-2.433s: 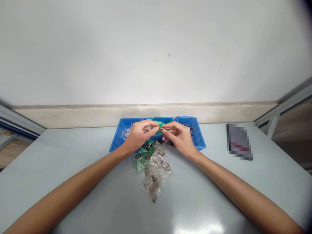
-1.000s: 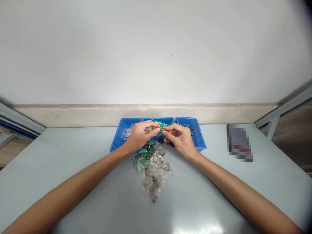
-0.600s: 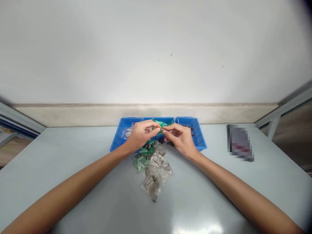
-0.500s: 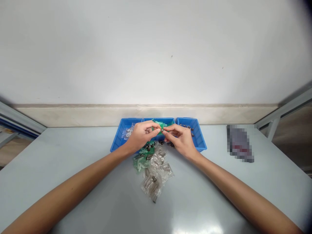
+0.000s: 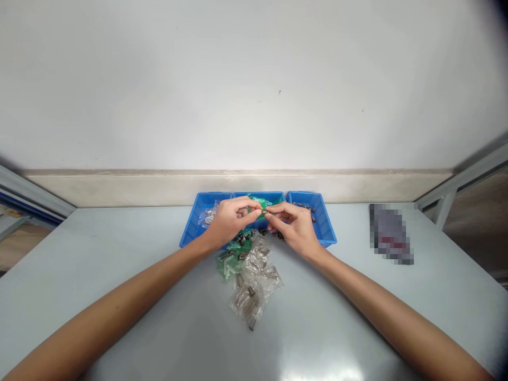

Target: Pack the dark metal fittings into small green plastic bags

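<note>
Above the middle blue bin (image 5: 257, 194), my left hand (image 5: 230, 218) and my right hand (image 5: 294, 226) meet fingertip to fingertip. Both are closed in a pinch on one small metal piece (image 5: 264, 211), too small to make out its exact kind. Green plastic bags (image 5: 262, 201) lie in that bin behind the fingers. Just below my hands, a heap of clear bags (image 5: 257, 275) with metal parts inside spreads over the table. Green bags (image 5: 232, 259) of similar parts lie at the heap's left, and a few loose dark parts (image 5: 279, 235) sit under my right hand.
The left blue bin (image 5: 193, 225) holds clear bags (image 5: 207, 216); the right blue bin (image 5: 326, 227) holds small brownish parts (image 5: 305, 206). A pixelated dark object (image 5: 391, 233) lies on the grey table (image 5: 159, 328) at right. The wall (image 5: 254, 106) stands behind.
</note>
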Tool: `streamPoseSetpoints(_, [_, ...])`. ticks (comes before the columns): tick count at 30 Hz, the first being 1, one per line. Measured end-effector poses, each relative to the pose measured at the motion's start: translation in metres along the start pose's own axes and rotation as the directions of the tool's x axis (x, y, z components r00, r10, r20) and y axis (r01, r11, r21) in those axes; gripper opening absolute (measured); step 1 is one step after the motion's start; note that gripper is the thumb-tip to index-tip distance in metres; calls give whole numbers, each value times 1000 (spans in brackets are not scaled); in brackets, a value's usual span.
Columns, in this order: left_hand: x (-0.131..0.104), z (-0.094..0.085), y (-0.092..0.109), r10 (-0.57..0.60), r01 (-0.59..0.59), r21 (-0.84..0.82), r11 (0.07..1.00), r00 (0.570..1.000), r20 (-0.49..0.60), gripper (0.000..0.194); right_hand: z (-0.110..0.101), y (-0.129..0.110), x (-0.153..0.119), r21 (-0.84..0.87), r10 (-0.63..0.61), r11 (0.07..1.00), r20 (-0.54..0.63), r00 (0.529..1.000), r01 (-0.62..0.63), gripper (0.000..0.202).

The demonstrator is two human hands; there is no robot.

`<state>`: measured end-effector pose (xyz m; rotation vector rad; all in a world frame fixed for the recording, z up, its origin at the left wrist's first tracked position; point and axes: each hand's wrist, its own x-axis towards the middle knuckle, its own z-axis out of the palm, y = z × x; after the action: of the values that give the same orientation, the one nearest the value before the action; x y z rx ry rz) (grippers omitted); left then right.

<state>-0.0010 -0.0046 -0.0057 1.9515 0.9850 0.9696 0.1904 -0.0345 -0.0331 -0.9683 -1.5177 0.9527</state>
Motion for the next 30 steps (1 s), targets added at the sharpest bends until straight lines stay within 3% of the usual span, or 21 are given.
streamPoseSetpoints(15, [-1, -1, 4, -39, 39, -62, 997, 999, -2, 22, 1, -4, 1, -48, 11, 999, 2, 1000, -11, 16])
streamPoseSetpoints(21, [-1, 0, 3, -130, 126, -166, 978, 991, -13, 26, 3, -6, 2, 16, 36, 999, -7, 999, -36, 19])
streamPoseSetpoints(30, [-4, 1, 6, -148, 141, -173, 975, 988, -33, 24, -5, -19, 13, 217, 135, 970, -93, 986, -113, 28])
